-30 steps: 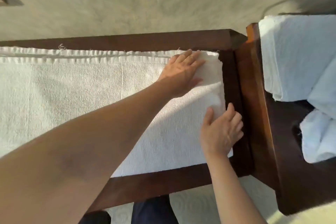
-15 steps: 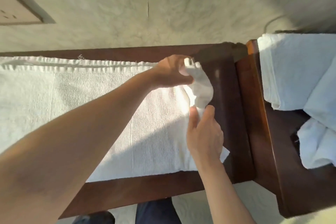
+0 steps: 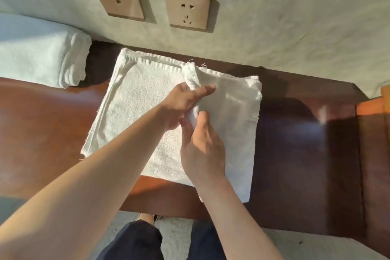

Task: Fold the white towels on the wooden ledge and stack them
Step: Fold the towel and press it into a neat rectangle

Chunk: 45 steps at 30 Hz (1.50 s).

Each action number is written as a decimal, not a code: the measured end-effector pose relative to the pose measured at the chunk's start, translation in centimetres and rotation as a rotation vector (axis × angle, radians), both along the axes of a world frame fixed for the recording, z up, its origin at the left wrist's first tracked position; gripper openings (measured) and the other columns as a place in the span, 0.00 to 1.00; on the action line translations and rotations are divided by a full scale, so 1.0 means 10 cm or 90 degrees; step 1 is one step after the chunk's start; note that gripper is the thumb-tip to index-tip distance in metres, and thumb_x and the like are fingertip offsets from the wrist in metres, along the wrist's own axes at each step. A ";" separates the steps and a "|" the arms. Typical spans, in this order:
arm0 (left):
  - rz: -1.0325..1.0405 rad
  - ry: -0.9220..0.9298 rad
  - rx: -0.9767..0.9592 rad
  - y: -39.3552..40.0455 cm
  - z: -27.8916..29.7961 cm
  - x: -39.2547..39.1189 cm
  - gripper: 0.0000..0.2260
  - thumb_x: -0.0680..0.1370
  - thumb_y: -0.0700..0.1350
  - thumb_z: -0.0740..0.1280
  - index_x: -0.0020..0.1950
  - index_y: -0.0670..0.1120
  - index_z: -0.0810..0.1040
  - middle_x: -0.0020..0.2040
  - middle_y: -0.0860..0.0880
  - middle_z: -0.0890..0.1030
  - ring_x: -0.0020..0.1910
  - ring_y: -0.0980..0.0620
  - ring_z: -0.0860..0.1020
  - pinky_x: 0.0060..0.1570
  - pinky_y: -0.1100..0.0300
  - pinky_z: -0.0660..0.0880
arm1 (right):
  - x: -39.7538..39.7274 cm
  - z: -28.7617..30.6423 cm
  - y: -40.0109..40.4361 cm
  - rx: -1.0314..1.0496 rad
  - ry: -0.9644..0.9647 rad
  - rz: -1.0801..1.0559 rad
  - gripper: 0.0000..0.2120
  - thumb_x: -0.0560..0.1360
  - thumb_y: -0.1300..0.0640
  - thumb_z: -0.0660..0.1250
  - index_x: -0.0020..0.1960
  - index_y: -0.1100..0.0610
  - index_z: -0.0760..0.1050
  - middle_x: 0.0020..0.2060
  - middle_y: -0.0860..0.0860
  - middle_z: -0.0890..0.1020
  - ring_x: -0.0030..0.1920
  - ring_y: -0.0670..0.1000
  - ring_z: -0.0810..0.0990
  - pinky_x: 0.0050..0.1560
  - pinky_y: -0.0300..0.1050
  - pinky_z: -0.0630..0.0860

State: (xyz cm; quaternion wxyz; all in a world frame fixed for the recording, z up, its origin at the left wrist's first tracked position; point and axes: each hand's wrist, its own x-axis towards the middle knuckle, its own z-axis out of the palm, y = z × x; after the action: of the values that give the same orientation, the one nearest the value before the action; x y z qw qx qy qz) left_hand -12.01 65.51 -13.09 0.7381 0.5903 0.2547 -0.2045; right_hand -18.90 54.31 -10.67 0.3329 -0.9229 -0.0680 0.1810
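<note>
Left hand (image 3: 179, 101): fingers pinch the lifted edge of the towel (image 3: 135, 99). Right hand (image 3: 200, 145): thumb and fingers grip the same edge. Towel: half-folded, lying on the ledge (image 3: 295, 150). Folded towels (image 3: 40, 55): stacked at the ledge's left end.

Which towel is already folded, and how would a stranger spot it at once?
Find the long wooden ledge under the wall with two sockets. At its far left end, against the wall, lies the folded towel. Unlike the flat towel that both hands are working on mid-ledge, it is a thick, rounded bundle with stacked layers showing at its edge, and nobody is touching it.
</note>
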 end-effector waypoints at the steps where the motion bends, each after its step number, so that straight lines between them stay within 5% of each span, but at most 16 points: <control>1: 0.012 -0.008 0.034 0.17 0.03 -0.06 0.18 0.70 0.49 0.77 0.48 0.37 0.79 0.45 0.37 0.79 0.42 0.40 0.77 0.44 0.46 0.74 | -0.05 -0.01 0.18 0.006 0.003 0.012 0.17 0.84 0.42 0.50 0.61 0.55 0.64 0.51 0.52 0.80 0.51 0.57 0.79 0.42 0.46 0.62; 4: 0.055 -0.060 0.052 0.70 0.13 -0.24 0.09 0.77 0.34 0.70 0.54 0.30 0.79 0.50 0.30 0.83 0.45 0.37 0.82 0.50 0.39 0.81 | -0.22 -0.02 0.69 -0.013 -0.046 0.042 0.19 0.84 0.42 0.53 0.62 0.56 0.66 0.51 0.53 0.80 0.50 0.57 0.80 0.41 0.44 0.64; 8: 0.104 -0.086 0.051 1.41 0.17 -0.36 0.10 0.78 0.32 0.67 0.59 0.36 0.79 0.51 0.38 0.85 0.45 0.43 0.84 0.49 0.48 0.82 | -0.37 -0.07 1.36 0.068 -0.133 0.023 0.21 0.83 0.39 0.56 0.58 0.58 0.71 0.45 0.54 0.82 0.44 0.57 0.82 0.38 0.47 0.74; 12: 0.169 0.050 0.207 1.93 -0.18 -0.35 0.19 0.75 0.49 0.76 0.61 0.45 0.75 0.51 0.46 0.82 0.41 0.53 0.82 0.32 0.62 0.78 | -0.36 -0.30 1.79 0.149 0.190 0.045 0.23 0.84 0.40 0.53 0.70 0.55 0.67 0.63 0.54 0.79 0.63 0.56 0.77 0.60 0.48 0.72; 14: 0.155 0.114 0.277 2.07 -0.33 -0.44 0.25 0.74 0.55 0.76 0.65 0.48 0.73 0.58 0.49 0.79 0.48 0.51 0.79 0.37 0.62 0.75 | -0.38 -0.44 1.83 0.141 0.239 0.035 0.23 0.85 0.43 0.53 0.73 0.54 0.67 0.68 0.53 0.77 0.68 0.54 0.74 0.61 0.44 0.68; 17: 0.088 0.094 0.359 2.17 -0.46 -0.68 0.32 0.73 0.58 0.75 0.73 0.50 0.69 0.61 0.52 0.74 0.57 0.49 0.74 0.51 0.56 0.74 | -0.29 -0.53 1.73 0.151 0.151 0.025 0.19 0.85 0.48 0.54 0.70 0.57 0.69 0.61 0.49 0.79 0.61 0.51 0.77 0.55 0.39 0.67; 20: 0.046 0.086 0.464 2.14 -0.56 -0.89 0.24 0.75 0.59 0.73 0.66 0.50 0.73 0.56 0.50 0.79 0.50 0.50 0.76 0.42 0.59 0.71 | -0.03 -0.73 1.58 0.074 -0.084 0.035 0.12 0.82 0.57 0.62 0.62 0.62 0.76 0.51 0.54 0.82 0.51 0.57 0.81 0.51 0.39 0.71; 23: 0.045 0.001 0.526 2.04 -0.54 -0.90 0.15 0.77 0.54 0.72 0.56 0.48 0.73 0.45 0.53 0.78 0.40 0.52 0.75 0.32 0.63 0.65 | 0.23 -0.81 1.45 -0.007 -0.177 0.052 0.11 0.80 0.60 0.63 0.61 0.59 0.77 0.55 0.55 0.82 0.58 0.59 0.79 0.61 0.52 0.74; 25: 0.031 -0.127 0.536 1.98 -0.49 -0.80 0.13 0.77 0.49 0.72 0.56 0.45 0.74 0.44 0.53 0.77 0.41 0.51 0.74 0.37 0.61 0.65 | 0.34 -0.80 1.32 -0.063 -0.257 0.075 0.13 0.80 0.59 0.62 0.63 0.57 0.78 0.57 0.54 0.82 0.61 0.58 0.78 0.64 0.56 0.72; 27: 0.047 -0.230 0.417 1.94 -0.42 -0.70 0.13 0.78 0.44 0.72 0.59 0.41 0.76 0.47 0.50 0.78 0.43 0.55 0.75 0.45 0.66 0.68 | 0.43 -0.78 1.17 -0.099 -0.306 0.073 0.16 0.80 0.58 0.61 0.65 0.56 0.77 0.62 0.54 0.80 0.66 0.58 0.76 0.68 0.59 0.70; 29: 0.080 -0.219 0.354 1.97 -0.50 -0.60 0.13 0.79 0.45 0.71 0.61 0.43 0.77 0.49 0.51 0.80 0.46 0.58 0.77 0.47 0.69 0.69 | 0.49 -0.82 0.97 -0.163 -0.342 0.070 0.18 0.80 0.57 0.60 0.68 0.55 0.75 0.67 0.55 0.77 0.71 0.60 0.72 0.71 0.63 0.67; 33: 0.053 0.010 0.503 2.08 -0.70 -0.61 0.22 0.79 0.53 0.69 0.72 0.48 0.71 0.62 0.47 0.79 0.62 0.47 0.77 0.53 0.63 0.69 | 0.58 -1.08 0.55 -0.268 -0.260 0.125 0.25 0.79 0.47 0.55 0.72 0.55 0.73 0.72 0.59 0.73 0.74 0.65 0.69 0.71 0.69 0.65; 37: 0.013 -0.028 0.614 1.96 -0.60 -0.79 0.35 0.77 0.61 0.69 0.78 0.50 0.60 0.70 0.45 0.74 0.64 0.42 0.77 0.58 0.47 0.75 | 0.53 -1.20 0.49 -0.304 -0.197 0.162 0.28 0.80 0.43 0.52 0.78 0.52 0.67 0.77 0.59 0.66 0.76 0.66 0.65 0.72 0.68 0.61; 41: -0.040 0.086 0.630 1.85 -0.54 -1.27 0.36 0.68 0.73 0.67 0.70 0.56 0.66 0.56 0.50 0.80 0.54 0.44 0.80 0.48 0.53 0.75 | 0.47 -1.20 0.50 -0.319 -0.165 0.123 0.30 0.81 0.40 0.44 0.82 0.45 0.53 0.82 0.52 0.53 0.81 0.59 0.49 0.79 0.60 0.47; 45: -0.042 -0.030 0.541 1.93 -0.46 -1.62 0.30 0.68 0.69 0.74 0.60 0.50 0.75 0.47 0.54 0.81 0.44 0.53 0.80 0.43 0.61 0.76 | 0.44 -1.20 0.47 -0.356 -0.145 0.125 0.30 0.81 0.40 0.42 0.82 0.43 0.48 0.83 0.51 0.49 0.82 0.58 0.46 0.79 0.60 0.45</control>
State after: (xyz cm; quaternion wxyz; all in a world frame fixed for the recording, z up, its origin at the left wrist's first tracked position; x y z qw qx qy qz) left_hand -28.20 84.77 -17.69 0.4282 0.8542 0.2805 -0.0913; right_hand -14.51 59.03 -22.62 0.0376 -0.9820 -0.1414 0.1198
